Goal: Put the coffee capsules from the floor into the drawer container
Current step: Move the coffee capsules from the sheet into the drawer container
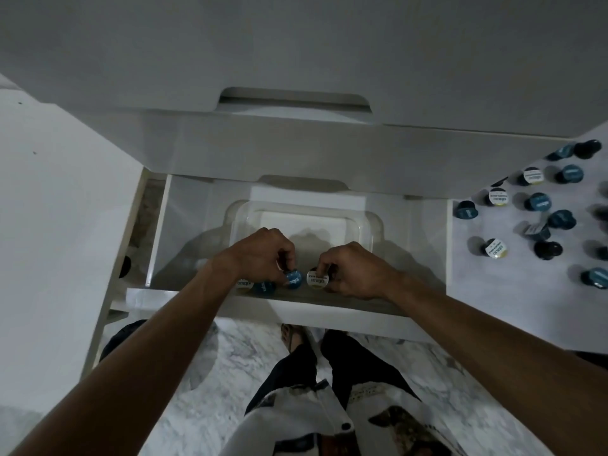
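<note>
- The left hand (pixel 263 251) is curling its fingers down and pinching a blue-lidded capsule (pixel 292 279) between thumb and fingertips.
- The right hand (pixel 352 268) is doing the same just beside it, pinching a white-lidded capsule (pixel 316 279) by its rim; the two capsules are sitting close together, nearly touching.
- Both hands are reaching into a clear plastic container (pixel 375 225) that is sitting inside an open white drawer (pixel 424 245), and working at the container's near edge.
- Two more capsules, one white-lidded (pixel 245 284) and one blue-lidded (pixel 265 287), are lying just left of the pinched ones, partly under the left wrist.
- Judging from this, the task is looking early: only about four capsules are in or at the container, and most of its floor is showing bare.
- A large scatter of capsules (pixel 539 205), more than a dozen, is waiting on the pale surface to the right of the drawer, well apart from the hands.
- Hard to make out: whether the pinched capsules are resting on the container floor or being held just above it.
- The scatter is running off the right edge, so its full count is hidden.
- A dark object (pixel 125 266) left of the drawer is too cut off to identify.
</note>
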Demonstrator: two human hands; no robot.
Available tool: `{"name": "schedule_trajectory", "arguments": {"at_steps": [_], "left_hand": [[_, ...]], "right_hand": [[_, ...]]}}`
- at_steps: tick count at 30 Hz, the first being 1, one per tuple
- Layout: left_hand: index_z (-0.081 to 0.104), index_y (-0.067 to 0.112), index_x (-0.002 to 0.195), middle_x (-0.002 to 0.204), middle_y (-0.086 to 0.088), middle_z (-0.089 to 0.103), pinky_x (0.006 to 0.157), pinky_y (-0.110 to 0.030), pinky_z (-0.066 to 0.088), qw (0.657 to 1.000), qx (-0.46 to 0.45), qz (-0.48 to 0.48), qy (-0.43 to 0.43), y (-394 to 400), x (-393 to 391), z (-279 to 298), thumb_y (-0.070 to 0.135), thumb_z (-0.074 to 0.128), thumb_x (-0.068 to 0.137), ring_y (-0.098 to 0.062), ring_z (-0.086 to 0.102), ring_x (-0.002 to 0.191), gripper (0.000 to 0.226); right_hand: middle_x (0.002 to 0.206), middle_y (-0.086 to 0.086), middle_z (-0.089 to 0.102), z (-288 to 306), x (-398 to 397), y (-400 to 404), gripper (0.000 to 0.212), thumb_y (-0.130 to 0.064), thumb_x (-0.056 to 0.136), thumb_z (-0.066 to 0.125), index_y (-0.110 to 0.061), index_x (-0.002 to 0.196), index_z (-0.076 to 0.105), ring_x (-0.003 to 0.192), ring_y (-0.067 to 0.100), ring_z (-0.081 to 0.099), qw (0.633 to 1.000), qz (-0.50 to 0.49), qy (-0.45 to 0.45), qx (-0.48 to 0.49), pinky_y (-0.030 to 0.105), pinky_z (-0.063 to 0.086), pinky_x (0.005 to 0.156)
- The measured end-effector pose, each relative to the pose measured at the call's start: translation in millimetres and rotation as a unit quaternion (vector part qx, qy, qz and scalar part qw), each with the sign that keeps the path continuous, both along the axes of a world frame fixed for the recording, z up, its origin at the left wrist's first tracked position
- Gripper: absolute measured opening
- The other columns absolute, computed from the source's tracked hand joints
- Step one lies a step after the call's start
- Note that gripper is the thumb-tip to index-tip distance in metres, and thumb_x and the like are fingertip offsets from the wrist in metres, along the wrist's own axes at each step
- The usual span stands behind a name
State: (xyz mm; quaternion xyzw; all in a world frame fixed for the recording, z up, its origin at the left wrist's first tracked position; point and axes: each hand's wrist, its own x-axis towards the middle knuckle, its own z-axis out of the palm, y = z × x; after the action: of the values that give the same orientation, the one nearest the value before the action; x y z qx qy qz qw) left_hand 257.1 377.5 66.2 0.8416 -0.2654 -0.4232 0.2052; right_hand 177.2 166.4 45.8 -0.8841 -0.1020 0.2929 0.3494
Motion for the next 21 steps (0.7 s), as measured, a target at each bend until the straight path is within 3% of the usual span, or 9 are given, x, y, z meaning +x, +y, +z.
{"name": "schedule_trajectory", "arguments": {"at_steps": [8,12,17,21], "left_hand": [[0.067,0.022,0.08,0.085,0.008,0.069,0.078,-0.032,0.056,1.0,-0.008,-0.022,0.004,-3.4,1.9,-4.4,0.015,0.082,0.073,-0.008,0.064,0.084,0.018],[0.066,0.024,0.083,0.086,0.009,0.068,0.078,-0.029,0.055,1.0,0.0,-0.022,0.008,-2.9,3.2,-6.2,0.015,0.083,0.072,-0.007,0.064,0.085,0.022],[0.067,0.022,0.085,0.085,0.008,0.069,0.075,-0.024,0.054,1.0,0.001,-0.019,0.019,-1.8,2.7,-7.2,0.016,0.084,0.072,-0.007,0.064,0.084,0.022],[0.068,0.021,0.09,0.087,0.007,0.07,0.072,-0.019,0.051,0.999,-0.006,-0.019,0.027,-0.6,2.3,-7.2,0.014,0.083,0.073,-0.006,0.065,0.082,0.024]], "right_hand": [[0.095,-0.001,0.072,6.1,1.1,5.8,0.017,-0.021,0.079,0.079,-0.015,0.093,0.071,0.084,0.01,0.066,0.999,-0.01,0.037,0.018,0.026,0.056,0.077],[0.097,-0.002,0.072,5.9,0.9,12.2,0.014,-0.015,0.081,0.075,-0.017,0.095,0.072,0.082,0.006,0.063,0.999,-0.005,0.046,0.013,0.015,0.05,0.073],[0.099,-0.003,0.072,6.1,0.0,17.0,0.016,-0.014,0.082,0.074,-0.019,0.098,0.072,0.087,0.009,0.064,0.998,-0.007,0.058,0.011,0.02,0.053,0.079],[0.092,-0.008,0.07,9.4,0.7,15.7,0.015,-0.019,0.08,0.077,-0.02,0.094,0.071,0.085,0.007,0.064,0.998,-0.02,0.052,0.01,0.017,0.05,0.074]]}}
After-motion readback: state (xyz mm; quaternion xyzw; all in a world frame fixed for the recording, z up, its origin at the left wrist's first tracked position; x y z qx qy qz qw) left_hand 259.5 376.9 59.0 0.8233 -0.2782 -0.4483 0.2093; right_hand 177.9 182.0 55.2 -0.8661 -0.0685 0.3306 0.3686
